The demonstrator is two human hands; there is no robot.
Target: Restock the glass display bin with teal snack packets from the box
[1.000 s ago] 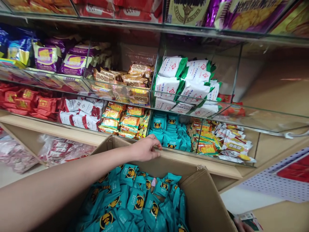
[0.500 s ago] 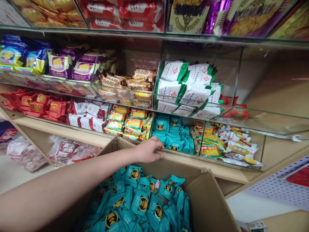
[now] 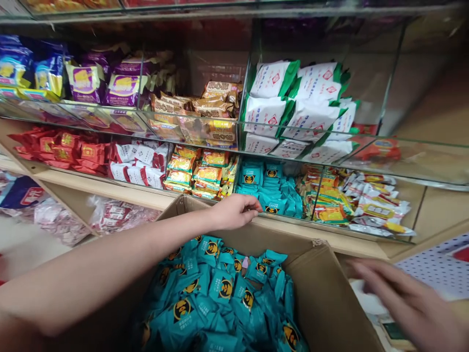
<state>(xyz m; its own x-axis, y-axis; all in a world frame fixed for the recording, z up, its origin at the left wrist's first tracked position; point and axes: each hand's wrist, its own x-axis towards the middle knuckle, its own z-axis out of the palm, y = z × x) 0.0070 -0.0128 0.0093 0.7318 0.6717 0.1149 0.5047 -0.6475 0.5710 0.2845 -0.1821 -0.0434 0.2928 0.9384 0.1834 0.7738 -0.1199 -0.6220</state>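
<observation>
A cardboard box stands below me against the shelf front, holding many small teal packets with a round black and yellow print. My left hand is curled over the box's far rim, thumb and fingers bent around the edge. Just behind those fingers, more teal packets fill a lower shelf compartment. My right hand, smeared by motion, hangs beside the box's right wall with its fingers stretched out and no object visible in it.
Glass-fronted shelf compartments hold white and green packets, brown packets, red packets and yellow packets. Clear bags lie under the lower shelf at left. A white perforated panel stands at right.
My right hand has come into view from the right. The camera view has tilted down a little. My left hand keeps its place on the box rim.
</observation>
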